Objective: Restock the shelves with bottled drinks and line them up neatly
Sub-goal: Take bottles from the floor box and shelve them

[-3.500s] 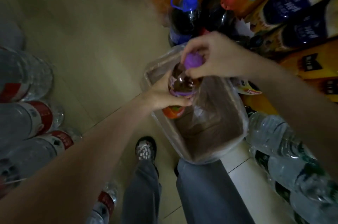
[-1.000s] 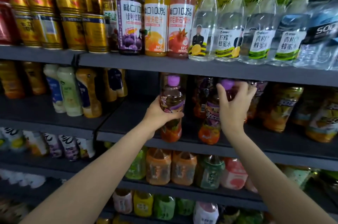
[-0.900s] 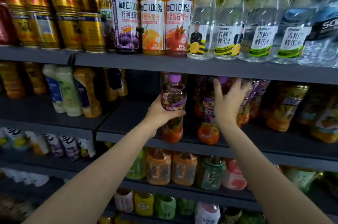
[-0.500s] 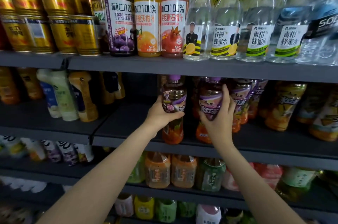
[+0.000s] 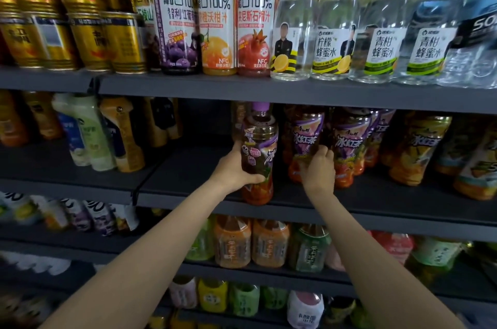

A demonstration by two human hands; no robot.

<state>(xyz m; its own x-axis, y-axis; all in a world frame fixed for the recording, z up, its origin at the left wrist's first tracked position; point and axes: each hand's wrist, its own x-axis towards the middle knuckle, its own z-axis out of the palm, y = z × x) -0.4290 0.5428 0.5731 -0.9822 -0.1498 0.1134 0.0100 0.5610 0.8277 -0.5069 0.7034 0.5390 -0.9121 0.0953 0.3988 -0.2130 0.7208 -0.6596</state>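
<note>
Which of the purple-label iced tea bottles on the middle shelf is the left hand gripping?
The leftmost one, the purple-capped iced tea bottle at the shelf's front edge; the left hand wraps its waist. The right hand holds its neighbour.

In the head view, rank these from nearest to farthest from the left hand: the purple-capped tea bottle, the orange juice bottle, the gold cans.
1. Purple-capped tea bottle: gripped by the left hand, at the middle shelf's front edge.
2. Orange juice bottle: top shelf, above the hand.
3. Gold cans: top shelf, far left.
</note>
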